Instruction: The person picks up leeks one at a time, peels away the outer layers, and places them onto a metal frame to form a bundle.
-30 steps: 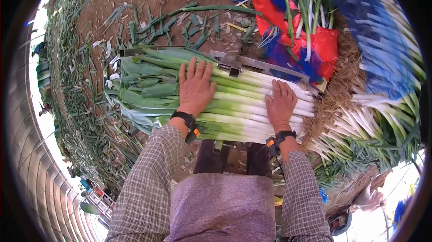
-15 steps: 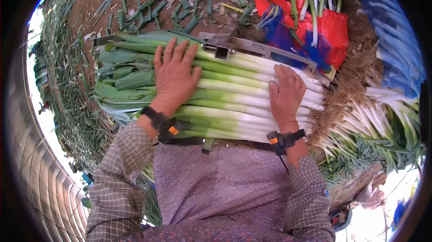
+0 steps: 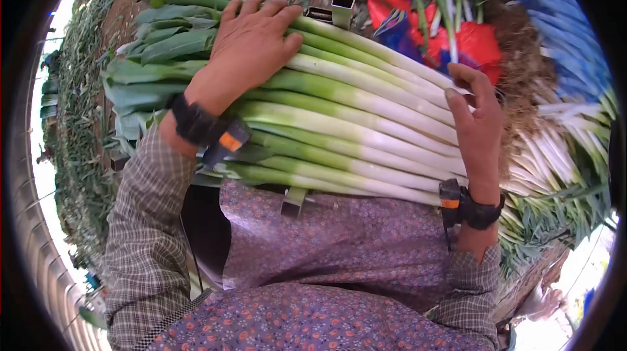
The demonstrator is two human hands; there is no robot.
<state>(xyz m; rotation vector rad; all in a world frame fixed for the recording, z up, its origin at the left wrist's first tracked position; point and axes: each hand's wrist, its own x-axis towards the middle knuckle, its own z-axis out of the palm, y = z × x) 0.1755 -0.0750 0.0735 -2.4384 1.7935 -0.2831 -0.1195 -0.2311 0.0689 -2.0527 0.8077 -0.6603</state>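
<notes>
A wide bundle of thick green onions [image 3: 366,109] lies side by side across a metal rack above my lap. The leafy green ends are on the left and the white stems point right. My left hand [image 3: 251,47] rests flat over the green part near the far edge, fingers spread. At the white ends on the right is my right hand [image 3: 480,112], its fingers bent and apart from the thumb, by the far corner of the bundle. The rack's square metal tube [image 3: 343,8] sticks up at the far side, and another tube end [image 3: 294,202] shows at the near side.
Red plastic sheeting [image 3: 477,47] with loose green onions lies beyond the bundle. More green onions [image 3: 548,155] are heaped at the right, by blue sheeting [image 3: 562,31]. Cut leaves [image 3: 81,122] cover the ground at the left. A patterned apron [image 3: 326,240] covers my lap.
The bundle appears larger and closer, its far edge higher in view. My right hand has moved right to the stem ends and its fingers have bent. My left hand has shifted toward the far edge.
</notes>
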